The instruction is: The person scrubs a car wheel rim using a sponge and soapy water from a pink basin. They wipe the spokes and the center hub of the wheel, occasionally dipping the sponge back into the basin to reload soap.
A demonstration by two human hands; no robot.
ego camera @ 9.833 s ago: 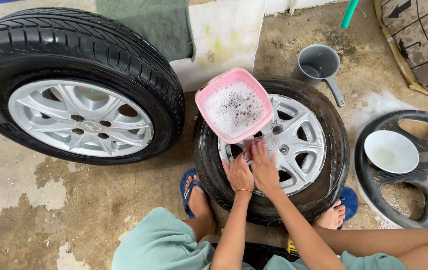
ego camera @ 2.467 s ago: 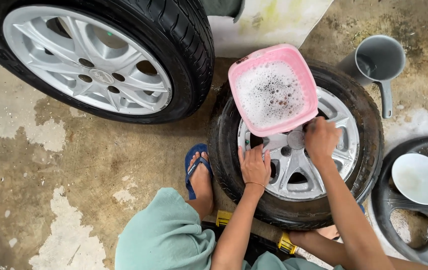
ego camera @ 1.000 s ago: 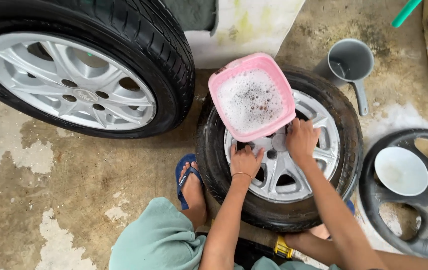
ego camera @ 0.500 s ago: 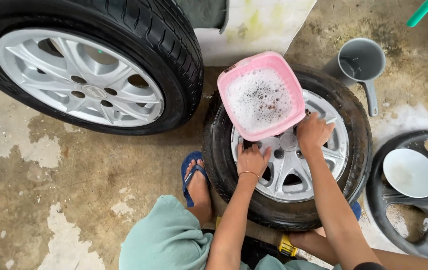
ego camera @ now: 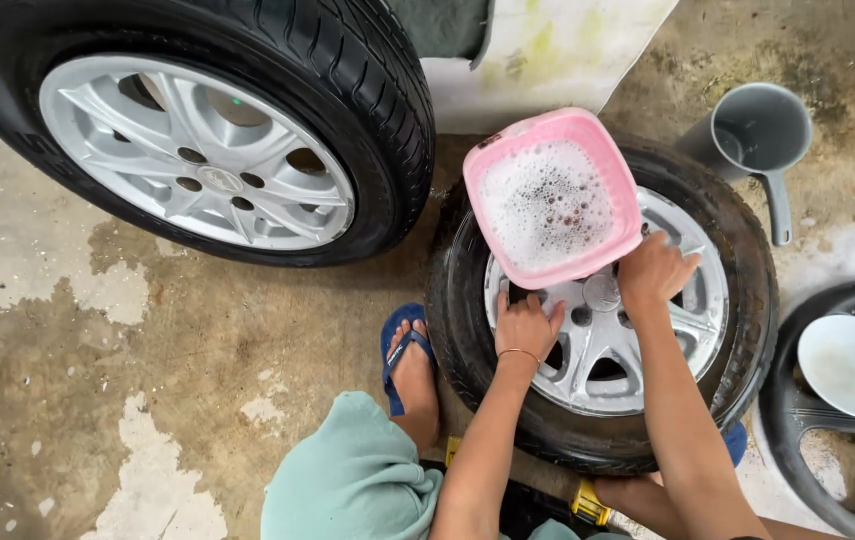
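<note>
Head view: a wheel (ego camera: 603, 330) lies flat on the wet concrete floor (ego camera: 148, 380), black tyre around a silver alloy rim (ego camera: 638, 370). A pink tub (ego camera: 553, 195) of soapy water sits on the wheel's far side, partly over the rim and tyre. The left hand (ego camera: 528, 325) presses on the rim just below the tub, fingers curled down onto the metal; whether it has hold of anything cannot be told. The right hand (ego camera: 656, 275) rests on the rim beside the hub, touching the tub's lower right corner, fingers bent and closed, and what it holds, if anything, is hidden. A foot in a blue sandal (ego camera: 406, 350) stands just left of the wheel. A second, larger wheel (ego camera: 198, 130) stands well left of and beyond it. A grey jug (ego camera: 760, 135) stands just beyond the wheel's right edge. A white bowl (ego camera: 853, 365) rests on another rim to the wheel's right.
</note>
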